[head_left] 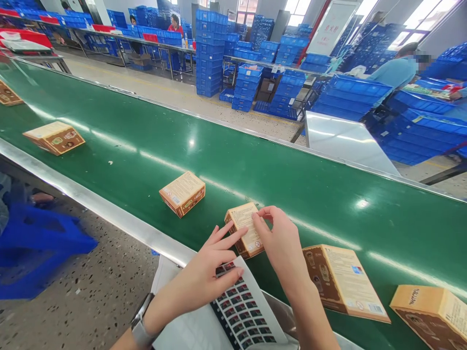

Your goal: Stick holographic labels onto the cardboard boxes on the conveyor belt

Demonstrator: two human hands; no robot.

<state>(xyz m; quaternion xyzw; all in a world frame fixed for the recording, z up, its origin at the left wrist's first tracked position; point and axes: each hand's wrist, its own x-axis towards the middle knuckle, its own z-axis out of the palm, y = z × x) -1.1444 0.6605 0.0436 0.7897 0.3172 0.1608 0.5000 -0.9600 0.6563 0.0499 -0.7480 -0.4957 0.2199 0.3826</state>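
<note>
A small brown and cream carton (241, 216) lies on the green conveyor belt, its printed side up. My left hand (215, 267) rests its spread fingertips on the carton, with the thumb over a sheet of small dark rectangular stickers (248, 311). My right hand (279, 238) touches the carton's upper face, thumb and index finger pinched together; whatever they hold is hidden. To the right, a similar carton (350, 277) bears a small blue and red sticker (356, 270). The sticker sheet lies at the belt's near edge, below my hands.
More cartons sit on the belt: one (184, 192) just left, one (56, 137) farther left, another (430, 313) at lower right. The belt's metal rim (138, 231) runs along the near side. A blue stool (40, 248) stands lower left. Blue crates (209, 53) and seated people are beyond.
</note>
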